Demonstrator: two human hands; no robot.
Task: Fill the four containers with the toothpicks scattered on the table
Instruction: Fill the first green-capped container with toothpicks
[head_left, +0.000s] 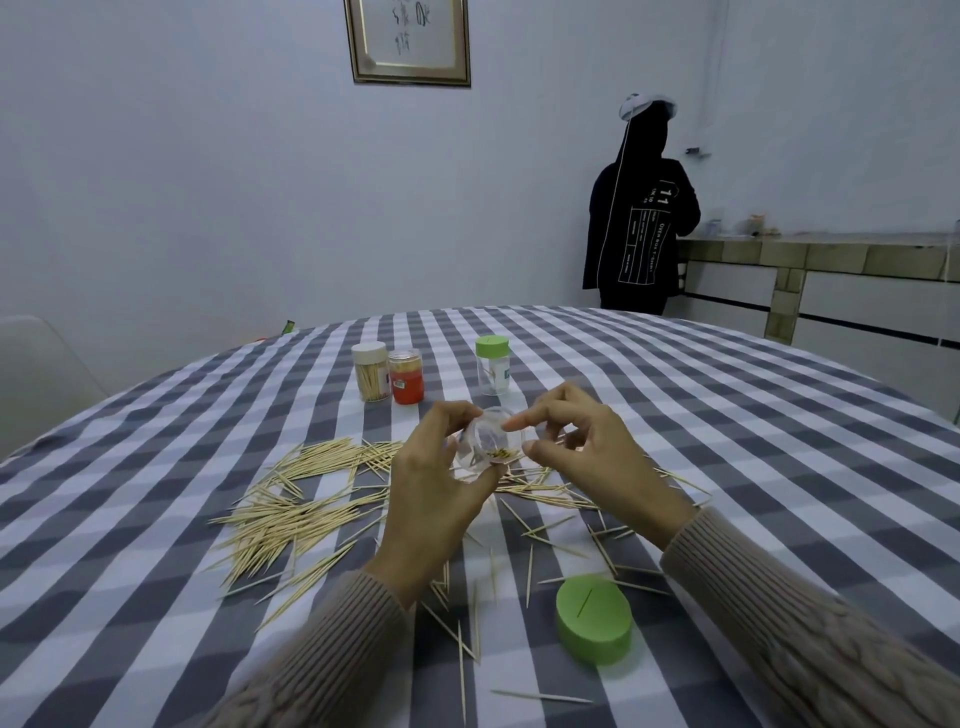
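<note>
My left hand (434, 483) grips a clear open container (488, 441) above the table, its mouth turned toward me, with a few toothpicks inside. My right hand (582, 441) hovers at its mouth, index finger and thumb curled at the rim; whether they pinch a toothpick I cannot tell. A big pile of toothpicks (291, 514) lies left of my hands, and more spread under and in front of them. A green lid (595, 618) lies near my right forearm. Behind stand a white-capped jar full of toothpicks (371, 371), a red jar (407, 376) and a green-capped clear jar (492, 364).
The round table carries a grey-and-white checked cloth (727, 415). A person in a black hoodie (639, 208) stands at a counter (831, 249) at the back right, facing away. A pale chair (36, 364) stands at the left edge.
</note>
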